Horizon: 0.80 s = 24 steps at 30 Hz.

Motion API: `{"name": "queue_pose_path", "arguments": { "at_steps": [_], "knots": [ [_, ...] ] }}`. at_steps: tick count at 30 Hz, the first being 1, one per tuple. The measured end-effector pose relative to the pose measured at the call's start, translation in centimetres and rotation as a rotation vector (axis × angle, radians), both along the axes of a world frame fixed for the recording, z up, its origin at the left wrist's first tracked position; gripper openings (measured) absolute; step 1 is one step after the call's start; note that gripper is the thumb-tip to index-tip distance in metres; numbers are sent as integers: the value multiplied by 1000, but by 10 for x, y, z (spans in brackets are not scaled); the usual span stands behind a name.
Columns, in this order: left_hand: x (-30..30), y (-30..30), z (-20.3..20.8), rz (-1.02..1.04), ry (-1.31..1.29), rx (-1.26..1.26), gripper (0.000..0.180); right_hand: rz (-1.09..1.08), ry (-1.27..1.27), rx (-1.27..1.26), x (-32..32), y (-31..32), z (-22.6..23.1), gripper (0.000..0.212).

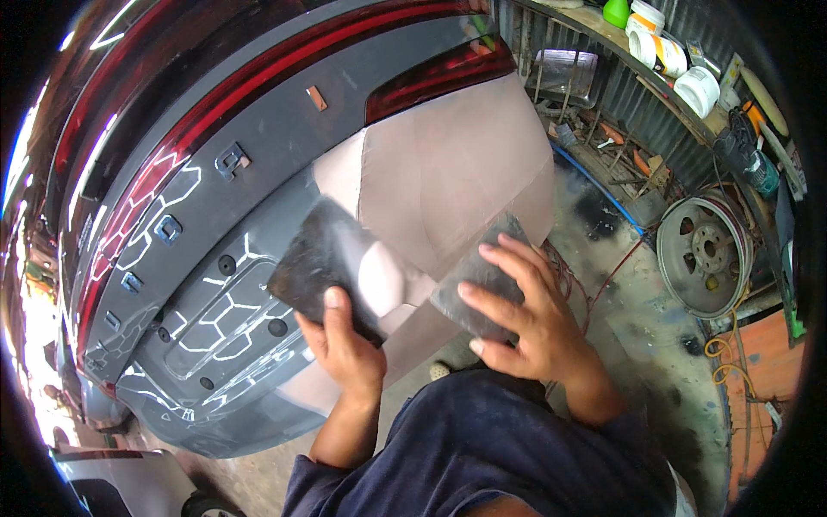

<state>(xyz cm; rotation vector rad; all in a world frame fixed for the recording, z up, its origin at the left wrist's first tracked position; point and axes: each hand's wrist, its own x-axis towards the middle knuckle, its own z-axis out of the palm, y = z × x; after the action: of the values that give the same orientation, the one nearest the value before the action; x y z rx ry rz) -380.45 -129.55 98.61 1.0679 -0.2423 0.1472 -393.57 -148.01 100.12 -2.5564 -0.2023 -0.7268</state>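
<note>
My left hand (351, 349) grips a dark, flat, square board (312, 257) by its near edge, thumb on top. A smooth lump of pale pink paste (381, 277) lies on the board's right side. In my right hand (543, 332) is a dark grey, flat rectangular plate (474, 291), its fingers spread across the face. The plate's lower left corner is close to the board's right side; whether they touch I cannot tell. Beyond both hands is the rear of a grey car (280, 129), with a matte pinkish coat (452, 155) over its right corner.
A red tail light (439, 82) sits above the pinkish area. At right, a wheel rim (706, 250) leans by a shelf (594, 24) bearing several white tubs (696, 90). A blue hose (599, 189) and red cable (616, 284) cross the paint-stained floor. Another car (129, 478) stands lower left.
</note>
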Motion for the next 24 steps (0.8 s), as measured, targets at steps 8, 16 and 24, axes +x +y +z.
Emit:
{"name": "queue_pose_path", "arguments": {
  "at_steps": [8, 16, 24],
  "knots": [
    [4, 16, 13, 133, 5, -33, 47, -167, -210, -13, 101, -22, -14, 59],
    [4, 36, 3, 198, 57, 33, 43, -201, -334, -46, 157, -32, -7, 56],
    [11, 45, 0, 251, 59, 29, 43, -204, -337, -52, 170, -29, -9, 55]
  ]
}}
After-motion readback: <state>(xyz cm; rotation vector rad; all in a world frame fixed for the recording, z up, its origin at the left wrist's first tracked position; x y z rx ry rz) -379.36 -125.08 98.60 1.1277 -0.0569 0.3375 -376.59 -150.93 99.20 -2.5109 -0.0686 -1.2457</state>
